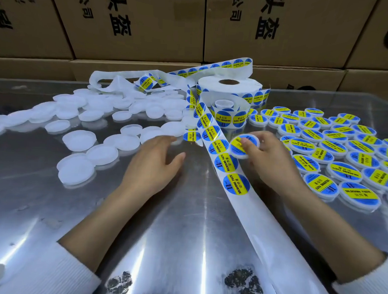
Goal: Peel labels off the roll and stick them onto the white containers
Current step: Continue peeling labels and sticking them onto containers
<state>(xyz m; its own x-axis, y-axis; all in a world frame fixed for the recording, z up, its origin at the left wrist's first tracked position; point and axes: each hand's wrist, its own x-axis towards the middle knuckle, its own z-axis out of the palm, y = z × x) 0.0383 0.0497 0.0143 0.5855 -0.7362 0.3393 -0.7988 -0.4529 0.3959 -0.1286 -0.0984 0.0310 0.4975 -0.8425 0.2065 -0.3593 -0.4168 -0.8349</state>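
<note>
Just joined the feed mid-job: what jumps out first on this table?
The blue-and-yellow labels: a strip of them runs from the rolls at the back down the middle of the metal table. Labelled containers crowd the right side, plain white ones the left. The right hand grips a freshly labelled container beside the strip, while the left hand reaches open toward the white ones.

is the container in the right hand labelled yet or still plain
Labelled. The container gripped by the right hand shows a blue and yellow label on its face, unlike the plain white containers to the left.
</note>
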